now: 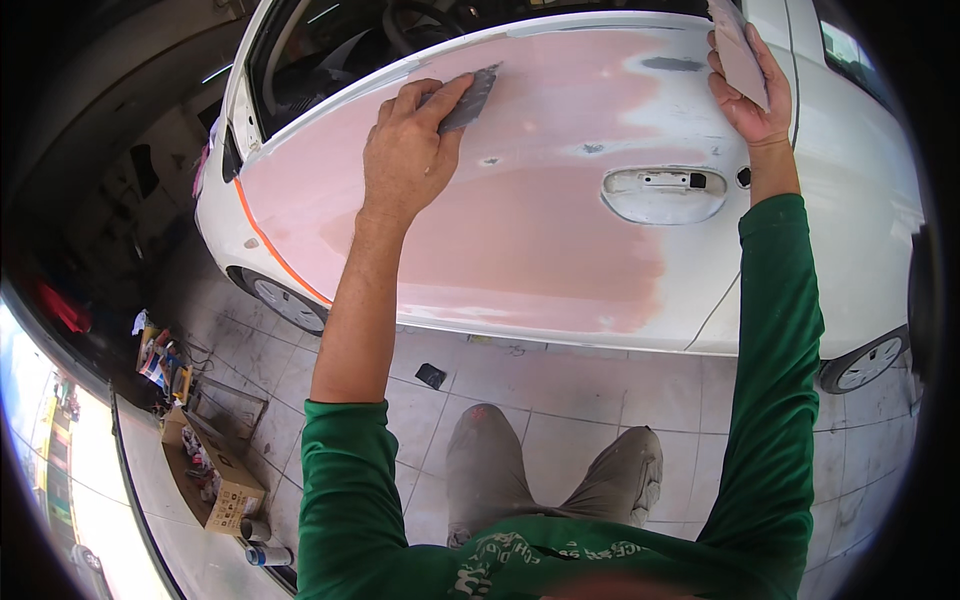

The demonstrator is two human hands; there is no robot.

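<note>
My left hand (412, 150) presses a dark grey sheet of sandpaper (470, 98) against the upper part of the car door (520, 230). Its fingers lie over the sheet's left side. Broad pinkish patches of filler cover most of the white door, with a few small grey spots. Raised near the door's rear edge, my right hand (755, 100) grips a flat, pinkish, dusty piece (738, 55); I cannot make out its exact kind. Below and left of that hand is the door handle recess (665, 193), with its handle off.
Orange tape (262, 235) runs along the door's front edge. On the tiled floor, a small black piece (431, 376) lies beneath the door. At lower left stand a cardboard box (215, 475) with items inside and a can (268, 556). The car's wheels (288, 302) flank the door.
</note>
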